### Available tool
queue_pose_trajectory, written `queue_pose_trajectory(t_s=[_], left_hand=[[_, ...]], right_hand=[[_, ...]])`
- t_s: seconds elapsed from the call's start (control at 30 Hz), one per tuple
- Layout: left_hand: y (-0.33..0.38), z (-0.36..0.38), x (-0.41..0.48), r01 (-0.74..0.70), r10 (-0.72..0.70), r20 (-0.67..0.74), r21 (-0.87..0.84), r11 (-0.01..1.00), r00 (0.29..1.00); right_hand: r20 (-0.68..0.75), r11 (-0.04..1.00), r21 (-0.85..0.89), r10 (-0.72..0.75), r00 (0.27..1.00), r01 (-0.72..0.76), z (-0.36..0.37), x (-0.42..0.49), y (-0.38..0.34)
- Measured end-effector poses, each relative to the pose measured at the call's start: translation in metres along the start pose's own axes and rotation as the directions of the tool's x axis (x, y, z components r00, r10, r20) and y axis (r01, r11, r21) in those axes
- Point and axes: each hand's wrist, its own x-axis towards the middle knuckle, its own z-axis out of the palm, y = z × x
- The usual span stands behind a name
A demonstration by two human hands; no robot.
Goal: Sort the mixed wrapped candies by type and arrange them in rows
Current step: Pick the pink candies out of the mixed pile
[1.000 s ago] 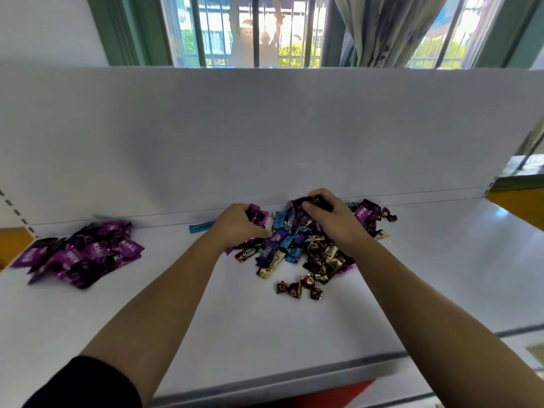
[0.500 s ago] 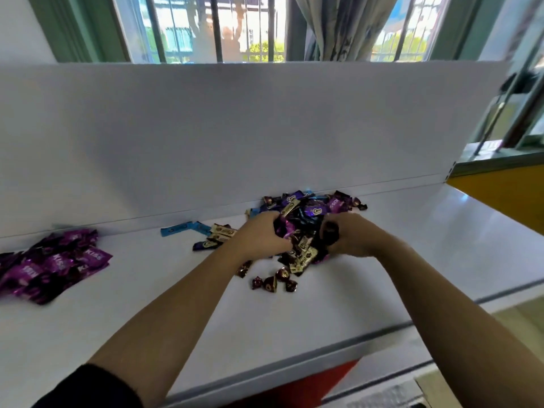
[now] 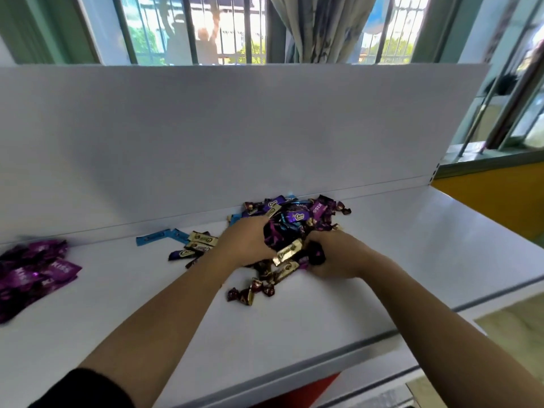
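Note:
A mixed pile of wrapped candies (image 3: 297, 219) lies on the white shelf (image 3: 382, 260) against the back panel: purple, blue, gold and dark brown wrappers. My left hand (image 3: 244, 242) curls into the pile's left side and grips a bunch of candies. My right hand (image 3: 332, 254) grips dark purple candies at the pile's near right edge. A gold bar candy (image 3: 287, 251) sticks out between the two hands. A few small brown twist candies (image 3: 250, 291) lie just in front. A sorted heap of purple candies (image 3: 32, 272) sits far left.
A blue strip candy (image 3: 162, 236) and a few gold and purple bars (image 3: 197, 244) lie loose left of the pile. The tall white back panel (image 3: 235, 136) closes off the far side. The shelf's front edge (image 3: 294, 369) runs below my forearms.
My right hand has come off the top of the pile to its near right edge. My left hand has dug in from the left. Loose bars now lie uncovered left of the pile.

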Motion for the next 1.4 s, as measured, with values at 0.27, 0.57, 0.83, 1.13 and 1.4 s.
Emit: queue_pose_trajectory(t_s=[0.27, 0.57, 0.83, 1.13, 1.4], left_hand=[[0.021, -0.024, 0.037, 0.006, -0.021, -0.116, -0.129, 0.992, 0.993], [0.075, 0.007, 0.111, -0.039, 0.036, -0.050, -0.074, 0.996, 0.998], [0.088, 0.045, 0.162, 0.063, -0.064, 0.055, 0.030, 0.998, 0.996], [0.095, 0.061, 0.175, 0.103, -0.098, -0.033, 0.203, 0.974, 0.995], [0.087, 0.035, 0.160, 0.150, -0.159, -0.077, -0.109, 0.983, 0.984]], right_hand=[[0.080, 0.919, 0.387, 0.048, 0.996, -0.075, -0.064, 0.002, 0.043], [-0.067, 0.718, 0.645, 0.395, 0.916, -0.262, -0.051, 0.045, 0.095], [-0.124, 0.677, 0.645, 0.550, 0.826, -0.354, -0.027, 0.084, 0.107], [-0.119, 0.683, 0.571, 0.619, 0.777, -0.456, -0.016, 0.112, 0.111], [0.001, 0.611, 0.649, 0.595, 0.804, -0.453, -0.023, 0.109, 0.119]])
